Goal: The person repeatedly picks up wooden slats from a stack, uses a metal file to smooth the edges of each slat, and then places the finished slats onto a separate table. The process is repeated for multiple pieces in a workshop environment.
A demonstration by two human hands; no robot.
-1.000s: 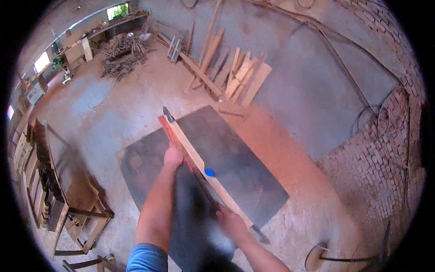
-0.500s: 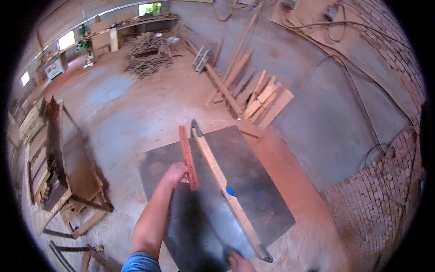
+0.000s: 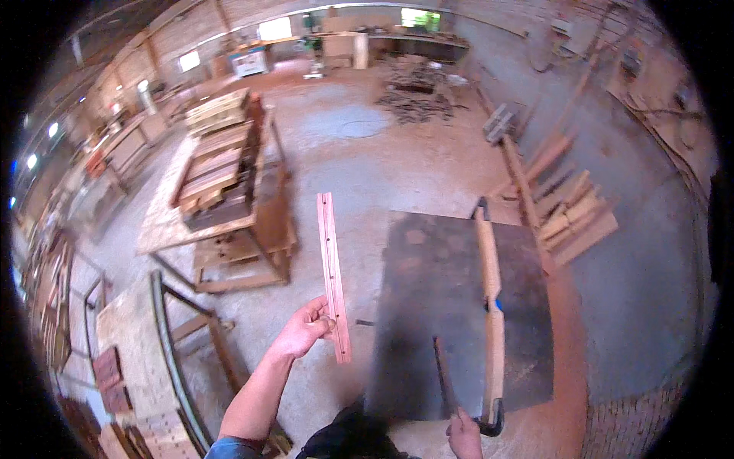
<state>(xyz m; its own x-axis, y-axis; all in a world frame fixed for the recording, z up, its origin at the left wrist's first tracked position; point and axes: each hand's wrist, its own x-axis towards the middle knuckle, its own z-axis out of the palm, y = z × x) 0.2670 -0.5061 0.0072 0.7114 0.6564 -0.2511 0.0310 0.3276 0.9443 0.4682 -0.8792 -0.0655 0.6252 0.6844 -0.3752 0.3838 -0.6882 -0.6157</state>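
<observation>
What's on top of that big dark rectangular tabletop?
Across the dark rectangular tabletop stretches a long, pale, black-ended wooden bar. The right hand holds a thin dark stick over the tabletop. Whatever lies directly under the bar is covered.

Room separates strip (image 3: 331, 268) and rod (image 3: 442, 371) (bar (image 3: 495, 329) blocks rightward).

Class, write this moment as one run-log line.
left hand: holding reddish strip | right hand: holding slim dark stick | dark tabletop: pale wooden bar toward right side

Short blue left sleeve (image 3: 234, 449); black clothing (image 3: 353, 434) below.
</observation>
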